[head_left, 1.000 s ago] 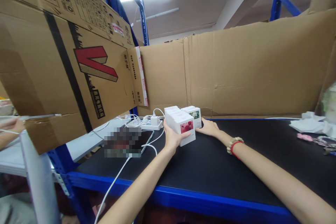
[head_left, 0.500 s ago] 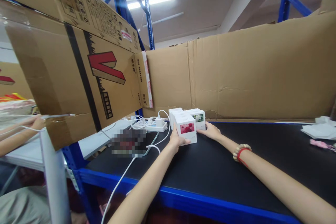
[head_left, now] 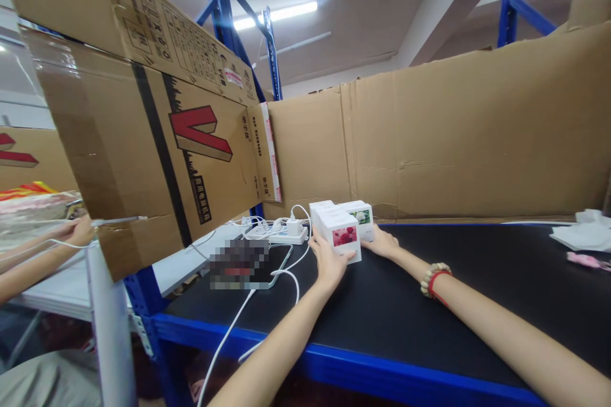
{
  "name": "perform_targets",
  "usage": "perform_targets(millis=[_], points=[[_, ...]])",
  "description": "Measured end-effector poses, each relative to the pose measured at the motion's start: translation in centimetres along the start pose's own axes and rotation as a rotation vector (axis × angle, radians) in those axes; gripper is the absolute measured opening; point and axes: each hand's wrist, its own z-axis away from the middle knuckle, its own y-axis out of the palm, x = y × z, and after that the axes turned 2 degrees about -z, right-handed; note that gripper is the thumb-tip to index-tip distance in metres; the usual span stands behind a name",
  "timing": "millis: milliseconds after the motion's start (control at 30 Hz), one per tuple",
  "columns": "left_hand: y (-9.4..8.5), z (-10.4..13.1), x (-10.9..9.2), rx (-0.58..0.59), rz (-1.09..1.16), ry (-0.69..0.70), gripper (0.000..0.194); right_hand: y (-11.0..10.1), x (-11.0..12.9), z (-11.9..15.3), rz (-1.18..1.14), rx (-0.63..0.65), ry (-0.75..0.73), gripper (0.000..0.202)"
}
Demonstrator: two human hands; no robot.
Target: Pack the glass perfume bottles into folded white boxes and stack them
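Several small white boxes stand close together on the black tabletop point(head_left: 429, 318), near the back cardboard wall. My left hand point(head_left: 330, 262) grips the front white box with a red flower picture point(head_left: 345, 237), its thumb across the lower front and its fingers along the left side. Against the right side of the white box with a white flower picture point(head_left: 366, 216), my right hand point(head_left: 384, 243) is closed, its fingertips partly hidden. A beaded bracelet and a red band point(head_left: 435, 280) circle my right wrist. More white boxes point(head_left: 323, 206) sit behind, mostly covered by the front ones.
Left of the boxes are a power strip point(head_left: 286, 236) with plugs, a phone-like device point(head_left: 281, 265) and white cables point(head_left: 228, 325). White tissue-like paper point(head_left: 580, 232) and a pink item point(head_left: 582, 259) lie at right. Cardboard point(head_left: 463, 140) walls the back. Another person's hand point(head_left: 79, 231) is at far left.
My left hand has turned a little around the front box, showing more of its back. My right hand keeps its place at the boxes. The view has shifted slightly.
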Motion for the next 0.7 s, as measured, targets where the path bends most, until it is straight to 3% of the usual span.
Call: perform_targets(millis=[100, 167, 233, 333, 400, 500, 600, 700], points=[[-0.7, 0.4, -1.0, -0.05, -0.058, 0.036, 0.074, -0.1, 0.2, 0.1, -0.161, -0.051, 0.084, 0.059], [-0.9, 0.2, -1.0, -0.076, -0.037, 0.065, 0.063, -0.4, 0.0, 0.4, -0.241, -0.177, 0.155, 0.062], [-0.8, 0.0, -0.8, -0.107, -0.004, 0.1, 0.059, -0.9, -0.3, 0.8, -0.328, -0.308, 0.212, 0.057], [-0.7, 0.2, -0.6, -0.116, -0.001, 0.205, 0.054, -1.8, -0.8, 1.7, -0.471, -0.404, 0.178, 0.043], [-0.7, 0.8, -0.8, -0.052, -0.035, 0.283, 0.044, -2.5, -0.9, 2.5, -0.561, -0.386, 0.135, 0.034], [-0.6, 1.9, -1.6, 0.063, -0.146, 0.348, 0.03, -3.3, -0.5, 3.7, -0.721, -0.207, 0.126, 0.017], [0.1, 2.7, -2.3, 0.177, -0.283, 0.454, 0.039, -3.5, 0.0, 4.7, -0.903, -0.05, 0.14, 0.023], [1.5, 2.9, -2.9, 0.244, -0.423, 0.644, 0.054, -3.3, -0.2, 5.3, -1.059, -0.048, 0.127, 0.018]])
